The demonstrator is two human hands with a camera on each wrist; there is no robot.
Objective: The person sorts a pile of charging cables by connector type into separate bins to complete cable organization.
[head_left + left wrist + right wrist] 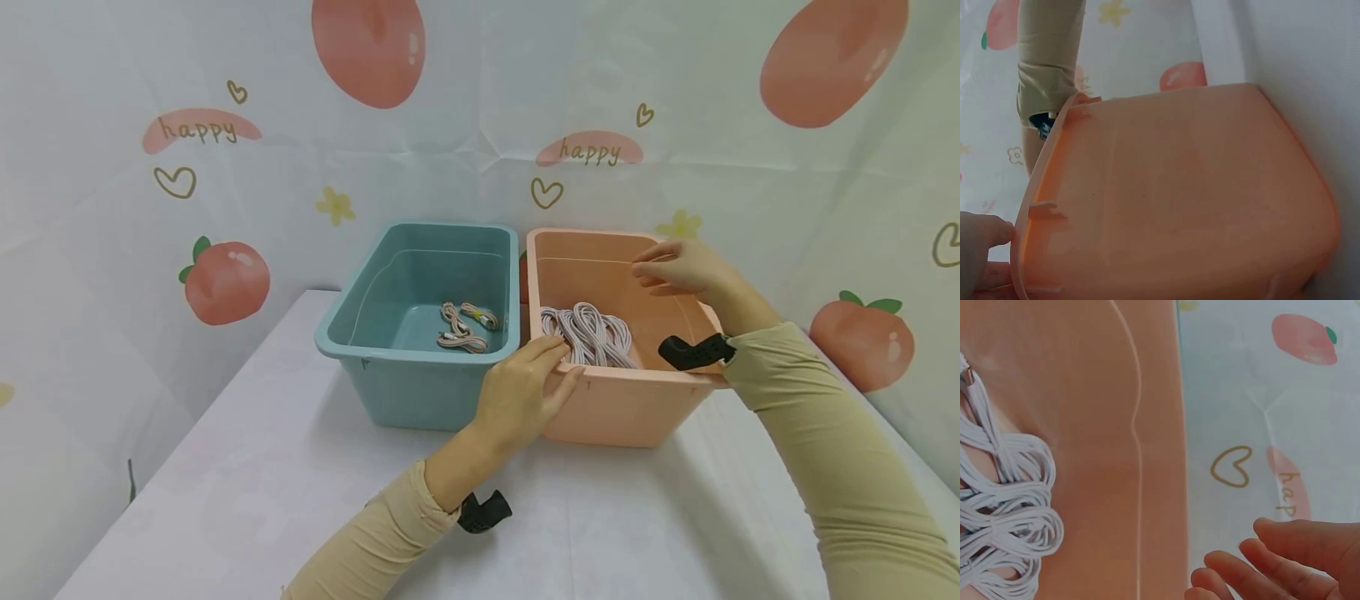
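An orange plastic bin (607,408) stands on the table with several coiled white cables (592,333) bundled inside, toward its left. My left hand (521,392) holds the bin's front left corner, fingers over the rim and thumb outside at the front. The left wrist view has that bin's outer wall (1179,194) filling most of it, with the thumb at the rim. Above the right part of the bin hovers my right hand (686,268), fingers loosely bent and nothing in them. In the right wrist view the fingers (1272,569) are apart from the cable bundles (1007,506).
To the left stands a blue-green bin (420,358), close beside the orange one. A few small bundled cables (459,333) lie in it. Behind both hangs a white cloth (450,183) printed with peaches. A white cover lies over the table (300,500).
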